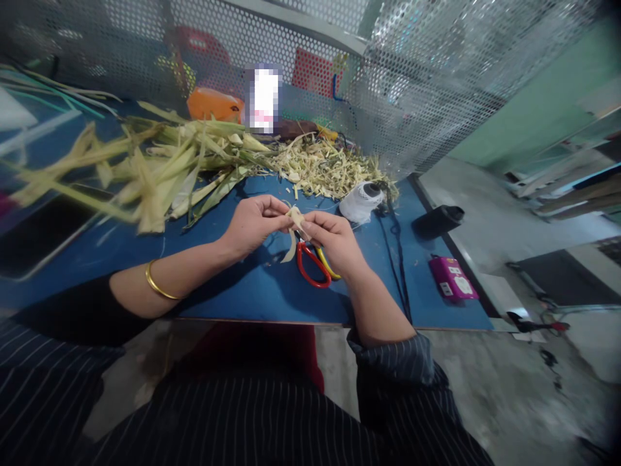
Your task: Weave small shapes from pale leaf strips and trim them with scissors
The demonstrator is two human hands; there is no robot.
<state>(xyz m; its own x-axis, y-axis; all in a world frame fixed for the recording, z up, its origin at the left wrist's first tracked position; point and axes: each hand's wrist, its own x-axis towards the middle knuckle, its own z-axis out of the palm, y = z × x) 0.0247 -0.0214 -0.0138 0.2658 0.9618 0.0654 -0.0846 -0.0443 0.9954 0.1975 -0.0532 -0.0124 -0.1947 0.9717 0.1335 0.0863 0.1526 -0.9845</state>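
Between my two hands is a pale strip of corn husk (297,217), with a loose end hanging down below my fingers. My left hand (255,223) pinches it from the left. From the right, my right hand (332,236) pinches the same piece between thumb and fingers. Just beneath them, scissors (314,275) with one red and one yellow handle lie on the blue table; my hands partly cover their blades. A spool of white thread (358,206) stands beyond my right hand.
Long corn husks (160,168) pile up at the left, near a dark flat tray (53,226). Cut husk scraps (325,168) heap along the perforated metal screen (412,77). Right of me are black cords (395,259), a black roll (438,221) and a purple packet (452,278) near the table's edge.
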